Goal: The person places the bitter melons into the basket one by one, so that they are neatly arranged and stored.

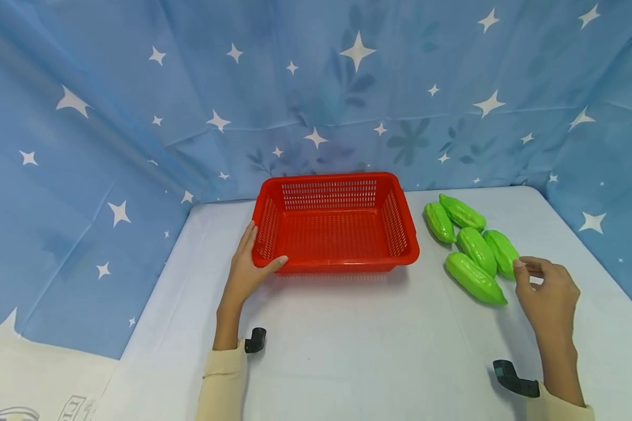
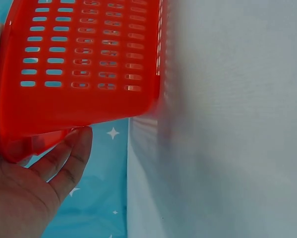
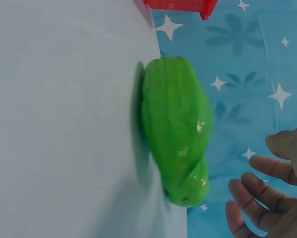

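A red plastic basket with slotted walls stands at the back of the white table. My left hand grips its front left corner, thumb over the front rim and fingers along the left side. In the left wrist view the fingers curve under the rim of the basket. To the right lie several glossy green ridged vegetables, close together. My right hand hovers beside their right edge, fingers loosely bent and holding nothing. The right wrist view shows its spread fingers apart from a green vegetable.
The white tabletop extends in front of the basket. A blue curtain with white stars hangs behind and along both sides. Black wrist mounts sit at both sleeve cuffs. At the lower left is a pale printed surface.
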Tool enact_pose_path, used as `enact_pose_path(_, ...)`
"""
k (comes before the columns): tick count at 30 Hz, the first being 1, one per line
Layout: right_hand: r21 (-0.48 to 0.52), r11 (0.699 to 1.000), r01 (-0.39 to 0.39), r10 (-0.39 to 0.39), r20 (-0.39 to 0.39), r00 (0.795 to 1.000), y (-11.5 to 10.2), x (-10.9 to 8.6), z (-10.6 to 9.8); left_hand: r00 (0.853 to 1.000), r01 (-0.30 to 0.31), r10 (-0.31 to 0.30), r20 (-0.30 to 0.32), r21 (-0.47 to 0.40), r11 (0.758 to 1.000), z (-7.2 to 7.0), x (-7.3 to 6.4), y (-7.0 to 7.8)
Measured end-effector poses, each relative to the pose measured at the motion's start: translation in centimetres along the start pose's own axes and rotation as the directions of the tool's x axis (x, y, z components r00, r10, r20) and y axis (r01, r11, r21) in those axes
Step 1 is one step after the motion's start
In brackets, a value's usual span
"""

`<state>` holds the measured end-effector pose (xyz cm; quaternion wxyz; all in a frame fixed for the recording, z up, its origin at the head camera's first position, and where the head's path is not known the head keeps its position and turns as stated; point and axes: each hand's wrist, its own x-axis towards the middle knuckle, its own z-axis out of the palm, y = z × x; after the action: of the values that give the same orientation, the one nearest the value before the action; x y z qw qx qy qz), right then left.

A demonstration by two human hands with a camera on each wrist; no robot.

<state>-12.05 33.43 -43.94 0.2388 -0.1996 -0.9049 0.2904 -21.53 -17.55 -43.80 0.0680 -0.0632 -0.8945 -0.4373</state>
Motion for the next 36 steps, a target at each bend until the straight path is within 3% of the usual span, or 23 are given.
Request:
enact_pose_path(9,-0.070,0.992,0.107,-0.095,0.158,0.983,1.1,-1.5,0.5,1.000,0.023,-0.022,0.013,-0.025,0.999,0.1,0.0,-0.4)
enact_pose_path(14,-0.140,0.981,0.135,-0.089,0.295,0.951,1.3,-1.5,0.8,0.999,0.028,-0.028,0.017,-0.028,0.999,0.1,0.2,-0.3)
enact_pose_path(22,-0.170,0.974,0.149,-0.062,0.433,0.899,1.6,-1.9,1.4,0.999,0.042,-0.042,0.032,-0.022,0.999,0.0,-0.1,-0.1)
enact_pose_path(30,-0.157,0.978,0.141,-0.053,0.463,0.885,1.2,-1.0,1.2,1.000,0.018,-0.017,0.018,-0.021,1.000,0.1,0.0,-0.3)
enact_pose_path(36,-0.112,0.981,0.157,-0.094,0.435,0.895,1.3,-1.0,1.4,1.000,0.013,-0.013,0.011,-0.012,1.000,0.2,0.1,-0.4)
